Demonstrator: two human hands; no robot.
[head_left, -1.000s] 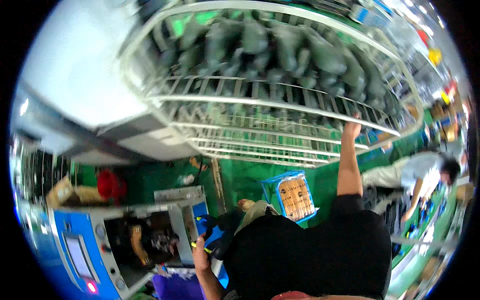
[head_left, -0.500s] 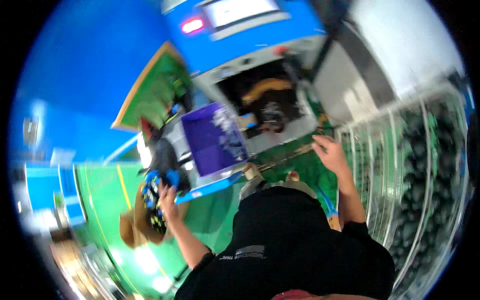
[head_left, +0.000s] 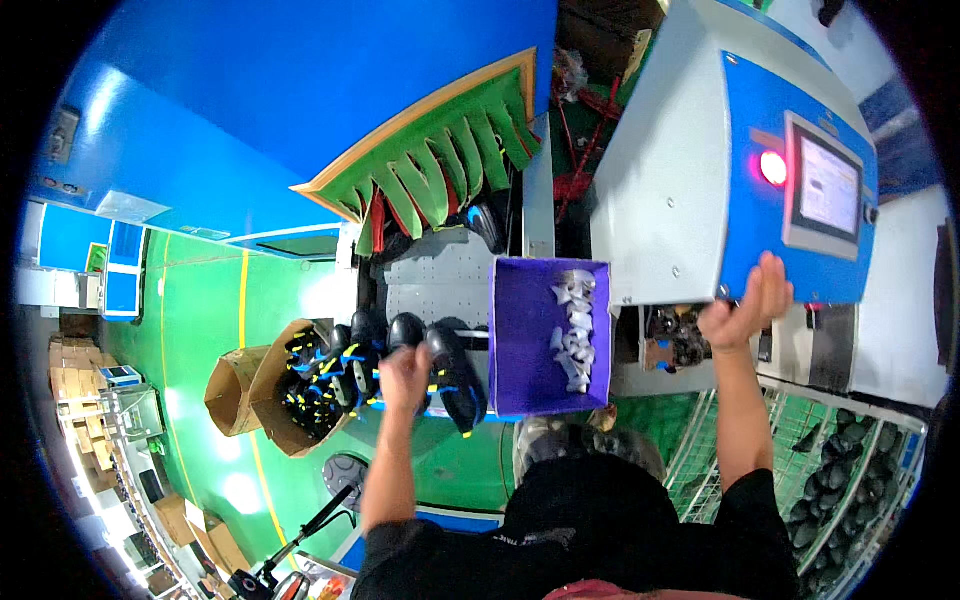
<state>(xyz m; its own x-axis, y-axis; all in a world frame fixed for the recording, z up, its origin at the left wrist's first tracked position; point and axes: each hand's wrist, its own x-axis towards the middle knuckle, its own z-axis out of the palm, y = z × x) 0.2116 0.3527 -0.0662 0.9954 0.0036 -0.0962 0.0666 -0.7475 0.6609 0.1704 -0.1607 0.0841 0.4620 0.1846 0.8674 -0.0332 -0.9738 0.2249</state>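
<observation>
My left hand (head_left: 404,380) is over a row of black shoes with blue and yellow trim, at the near edge of a perforated grey conveyor (head_left: 430,285). Motion smears its fingers, so whether it grips a shoe is unclear. Just to its right lies one black shoe (head_left: 455,375), and the toe of another black shoe (head_left: 405,328) shows beyond the hand. My right hand (head_left: 748,305) is raised at the lower edge of a blue machine panel (head_left: 745,230), fingers stretched upward and thumb apart, with nothing visible in it.
A purple box (head_left: 525,345) holding white crumpled pieces stands right of the shoes. Green strip curtains (head_left: 440,170) hang over the conveyor. Cardboard boxes (head_left: 240,390), one full of shoes, stand at left. A wire cage (head_left: 850,470) of dark rounded items is at right. A screen (head_left: 828,190) and red light glow.
The view has turned left, bringing the conveyor and shoes nearer the middle. My right hand has risen to the machine panel, and my left hand is now over the row of shoes.
</observation>
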